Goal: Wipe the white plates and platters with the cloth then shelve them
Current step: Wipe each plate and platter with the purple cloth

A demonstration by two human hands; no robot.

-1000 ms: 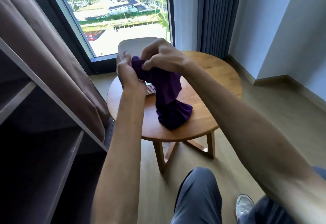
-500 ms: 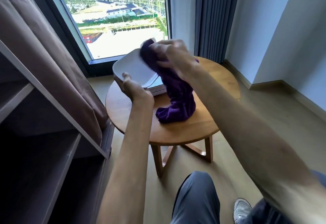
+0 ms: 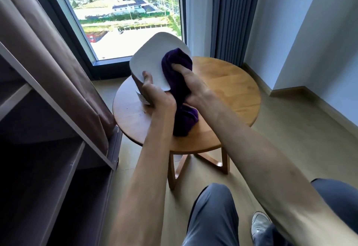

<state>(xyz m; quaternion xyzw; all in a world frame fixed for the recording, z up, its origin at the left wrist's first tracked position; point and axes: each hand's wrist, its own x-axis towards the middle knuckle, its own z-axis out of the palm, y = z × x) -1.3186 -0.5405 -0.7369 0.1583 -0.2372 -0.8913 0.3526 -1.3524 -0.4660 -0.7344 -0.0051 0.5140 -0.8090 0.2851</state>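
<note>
Hidden: stack (image 3: 143,98) mostly behind left hand (image 3: 157,94).
Plate (image 3: 153,60): white, tilted, gripped by left.
Right hand (image 3: 190,83): presses purple cloth (image 3: 177,65) on it.

No text, label, brand or number can be read anywhere.

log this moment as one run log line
step: wiping | left hand: holds white plate tilted | right hand: presses purple cloth on plate | shelving: not yet
</note>
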